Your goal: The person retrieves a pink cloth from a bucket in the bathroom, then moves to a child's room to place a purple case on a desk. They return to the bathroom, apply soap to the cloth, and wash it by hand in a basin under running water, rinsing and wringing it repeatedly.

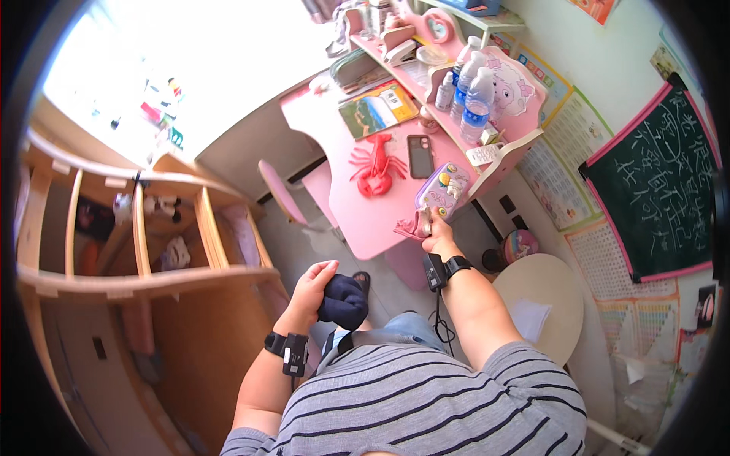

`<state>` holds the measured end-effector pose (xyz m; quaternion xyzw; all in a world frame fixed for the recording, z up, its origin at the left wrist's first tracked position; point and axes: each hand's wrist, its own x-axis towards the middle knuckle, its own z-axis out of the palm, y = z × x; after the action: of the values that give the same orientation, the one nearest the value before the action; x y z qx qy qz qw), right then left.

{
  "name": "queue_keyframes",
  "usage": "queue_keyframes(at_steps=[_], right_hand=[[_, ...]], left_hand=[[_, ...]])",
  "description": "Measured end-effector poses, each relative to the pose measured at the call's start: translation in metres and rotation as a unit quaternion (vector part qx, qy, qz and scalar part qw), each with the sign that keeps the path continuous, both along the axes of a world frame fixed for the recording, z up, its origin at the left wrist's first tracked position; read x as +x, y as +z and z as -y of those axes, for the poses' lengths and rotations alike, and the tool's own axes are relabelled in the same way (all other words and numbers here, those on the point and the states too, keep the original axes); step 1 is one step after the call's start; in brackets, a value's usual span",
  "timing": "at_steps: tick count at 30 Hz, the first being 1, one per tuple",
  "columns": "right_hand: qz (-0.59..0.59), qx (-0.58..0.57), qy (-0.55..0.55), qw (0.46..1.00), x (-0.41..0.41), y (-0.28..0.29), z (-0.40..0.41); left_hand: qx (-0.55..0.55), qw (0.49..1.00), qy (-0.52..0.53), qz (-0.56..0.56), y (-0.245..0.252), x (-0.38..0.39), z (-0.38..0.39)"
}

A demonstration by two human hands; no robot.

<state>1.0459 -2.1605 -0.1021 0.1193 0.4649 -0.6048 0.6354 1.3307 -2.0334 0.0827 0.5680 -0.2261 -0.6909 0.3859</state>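
My left hand (312,290) grips a bundled navy cloth (343,302) in front of my waist. Over the desk's front right corner, my right hand (438,233) pinches a small crumpled pink item (412,228) with a silvery part; its exact kind is unclear. Just beyond those fingers is a lilac pencil case (443,191) with raised decorations; whether the hand touches it cannot be told. A red toy lobster (376,171) lies on the pink desk (365,231). Right of the lobster lies a dark smartphone (421,157), with a picture-covered book (379,110) farther back.
Several plastic bottles (478,105) stand on the desk's raised shelf. A wooden bunk bed with a railed side (148,279) is at the left. To the right are a round stool (547,285) bearing paper and a wall chalkboard (656,182). A cable (438,319) hangs from my right wristband.
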Motion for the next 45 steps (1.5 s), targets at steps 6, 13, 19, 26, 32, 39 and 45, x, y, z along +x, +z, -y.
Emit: queue_keyframes(at_steps=[6, 13, 19, 26, 32, 39, 45], right_hand=[[-0.041, 0.007, 0.073, 0.996, 0.008, -0.001, 0.044], [-0.011, -0.014, 0.075, 0.997, 0.05, 0.053, -0.043], [-0.028, -0.144, -0.069, 0.987, 0.034, 0.141, -0.141], [-0.272, -0.167, -0.172, 0.932, 0.015, 0.179, -0.289], [-0.288, -0.11, -0.249, 0.918, -0.01, 0.184, -0.495], [-0.359, -0.027, -0.449, 0.818, -0.035, 0.2, -0.698], [-0.441, 0.141, -0.591, 0.66, -0.068, 0.197, -0.843]], left_hand=[[0.023, 0.995, -0.096, 0.031, 0.006, 0.034, 0.097], [0.05, 0.925, -0.375, 0.029, -0.018, -0.012, 0.159], [-0.043, 0.792, -0.6, -0.104, -0.031, -0.1, 0.105], [0.024, 0.696, -0.705, -0.133, -0.017, -0.188, -0.005], [0.063, 0.675, -0.722, -0.14, 0.01, -0.254, -0.168], [0.091, 0.576, -0.802, -0.127, 0.028, -0.331, -0.363], [0.127, 0.57, -0.796, -0.156, 0.03, -0.411, -0.48]])
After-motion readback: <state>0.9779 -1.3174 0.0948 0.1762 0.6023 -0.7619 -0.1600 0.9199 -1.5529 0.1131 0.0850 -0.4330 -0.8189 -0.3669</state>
